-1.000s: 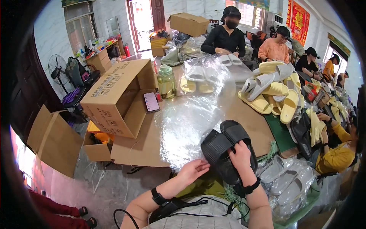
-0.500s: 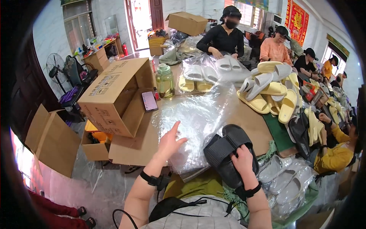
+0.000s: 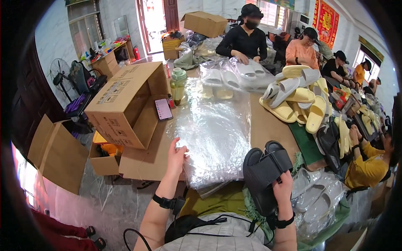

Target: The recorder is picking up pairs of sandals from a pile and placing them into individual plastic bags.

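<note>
A pair of black slippers (image 3: 266,175) is held in my right hand (image 3: 284,188), soles together or nearly so, just right of the plastic bags. Its fingers wrap around the slippers' lower right side and are partly hidden. My left hand (image 3: 177,157) is open, fingers apart, at the left edge of a flat stack of clear plastic bags (image 3: 215,138). Whether its fingertips touch the film I cannot tell. The shiny film spreads over the cardboard-covered table (image 3: 142,165) in front of me, its far end reaching bagged slippers (image 3: 222,78).
Yellow and grey slippers (image 3: 299,94) are heaped at the right. An open carton (image 3: 125,106), a phone (image 3: 163,109) and a green bottle (image 3: 179,85) stand or lie left. Bagged grey slippers (image 3: 314,192) lie near my right arm. A co-worker (image 3: 245,39) stands across the table.
My right hand has moved right with the black slippers, which are turned more upright. My left hand has shifted left to the film's edge, and the film now lies flatter and straighter.
</note>
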A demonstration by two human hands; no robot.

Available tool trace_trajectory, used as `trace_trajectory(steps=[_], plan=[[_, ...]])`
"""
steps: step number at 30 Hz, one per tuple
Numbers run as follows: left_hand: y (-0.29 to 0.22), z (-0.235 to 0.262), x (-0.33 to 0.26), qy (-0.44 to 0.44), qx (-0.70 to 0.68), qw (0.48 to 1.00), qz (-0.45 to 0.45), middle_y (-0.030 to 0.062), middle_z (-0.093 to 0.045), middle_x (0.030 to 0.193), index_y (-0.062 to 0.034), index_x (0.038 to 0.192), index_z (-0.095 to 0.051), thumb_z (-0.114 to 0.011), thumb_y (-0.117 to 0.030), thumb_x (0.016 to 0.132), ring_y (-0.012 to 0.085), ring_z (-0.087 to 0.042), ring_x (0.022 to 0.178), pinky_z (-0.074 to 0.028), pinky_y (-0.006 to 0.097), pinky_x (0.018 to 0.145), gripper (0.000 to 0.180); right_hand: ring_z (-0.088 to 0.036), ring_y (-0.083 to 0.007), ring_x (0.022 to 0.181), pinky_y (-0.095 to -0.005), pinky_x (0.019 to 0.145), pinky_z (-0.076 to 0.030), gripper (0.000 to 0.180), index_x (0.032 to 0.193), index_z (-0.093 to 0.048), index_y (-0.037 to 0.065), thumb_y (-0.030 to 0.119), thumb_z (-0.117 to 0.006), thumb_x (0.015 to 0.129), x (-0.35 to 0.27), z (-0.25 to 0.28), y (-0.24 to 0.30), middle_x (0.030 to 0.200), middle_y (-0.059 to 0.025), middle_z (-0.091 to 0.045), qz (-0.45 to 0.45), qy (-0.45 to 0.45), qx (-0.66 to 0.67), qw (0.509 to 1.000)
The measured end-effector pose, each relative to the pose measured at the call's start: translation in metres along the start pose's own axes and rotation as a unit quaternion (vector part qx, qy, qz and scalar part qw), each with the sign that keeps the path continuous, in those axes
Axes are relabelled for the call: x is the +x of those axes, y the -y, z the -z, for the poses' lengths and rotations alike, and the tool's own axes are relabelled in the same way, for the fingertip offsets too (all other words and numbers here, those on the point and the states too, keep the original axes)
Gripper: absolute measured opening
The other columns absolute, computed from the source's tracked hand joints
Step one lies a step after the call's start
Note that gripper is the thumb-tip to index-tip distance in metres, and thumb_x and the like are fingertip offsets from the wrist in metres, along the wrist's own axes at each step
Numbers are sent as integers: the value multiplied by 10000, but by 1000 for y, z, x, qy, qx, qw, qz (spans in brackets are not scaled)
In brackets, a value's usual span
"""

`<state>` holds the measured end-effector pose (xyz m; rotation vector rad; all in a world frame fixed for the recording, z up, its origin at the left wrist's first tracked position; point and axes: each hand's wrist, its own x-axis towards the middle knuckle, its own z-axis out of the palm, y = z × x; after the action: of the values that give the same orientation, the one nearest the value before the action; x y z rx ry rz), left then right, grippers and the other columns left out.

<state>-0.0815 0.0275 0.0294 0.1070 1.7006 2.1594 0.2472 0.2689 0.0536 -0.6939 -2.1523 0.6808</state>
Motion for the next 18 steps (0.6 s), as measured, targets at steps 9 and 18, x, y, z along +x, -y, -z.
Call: trace_trajectory(steps=[9, 18], plan=[[-108, -22, -42, -100, 68, 913, -390, 6, -563, 986, -37, 1361, -531, -614, -23, 946, 59, -503, 656, -401, 222, 542, 424, -607, -481, 1052, -450, 881, -512, 436, 1057, -665, -52, -77, -658, 622, -12, 12, -9, 1165, -246, -638, 45, -29, 14, 998], [-101, -80, -65, 181, 559, 669, -455, 117, -631, 1004, -94, 1255, -617, -602, -73, 863, 328, -654, 883, -544, 433, 724, 393, -610, -473, 1071, -434, 894, -510, 436, 1082, -673, -34, -65, -643, 648, -18, 11, -8, 1175, -240, -645, 46, -50, -6, 998]])
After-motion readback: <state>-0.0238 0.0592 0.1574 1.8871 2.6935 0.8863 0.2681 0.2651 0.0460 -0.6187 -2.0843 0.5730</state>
